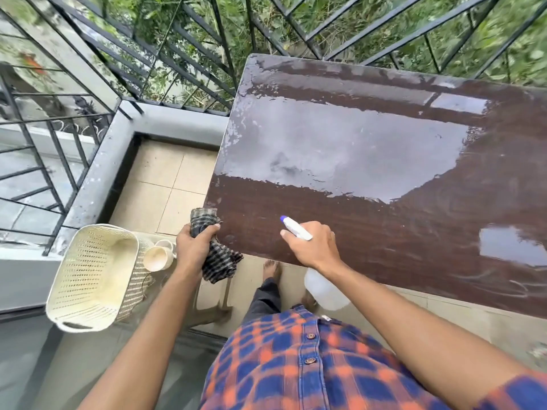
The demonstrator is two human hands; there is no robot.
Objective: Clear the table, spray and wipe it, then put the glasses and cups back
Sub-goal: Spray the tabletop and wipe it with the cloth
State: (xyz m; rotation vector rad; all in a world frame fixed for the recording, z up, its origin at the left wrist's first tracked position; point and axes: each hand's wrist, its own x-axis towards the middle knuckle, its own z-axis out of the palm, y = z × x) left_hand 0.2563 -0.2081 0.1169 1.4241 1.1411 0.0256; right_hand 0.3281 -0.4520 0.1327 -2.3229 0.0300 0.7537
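The dark brown table [399, 226] has a wet, shiny top with nothing standing on it. My right hand [313, 247] grips a white spray bottle [324, 290] by its neck at the table's near edge; the blue-tipped nozzle points toward the tabletop. My left hand [194, 247] holds a bunched dark checked cloth [219, 258] at the table's near left corner. A cream cup [158, 257] sits low on the left, beside a cream perforated basket [91, 279].
A black metal railing [165, 63] on a grey concrete ledge [165, 119] borders the balcony at left and behind the table, with green plants beyond. Beige floor tiles [165, 184] show left of the table. My bare feet stand under the table's near edge.
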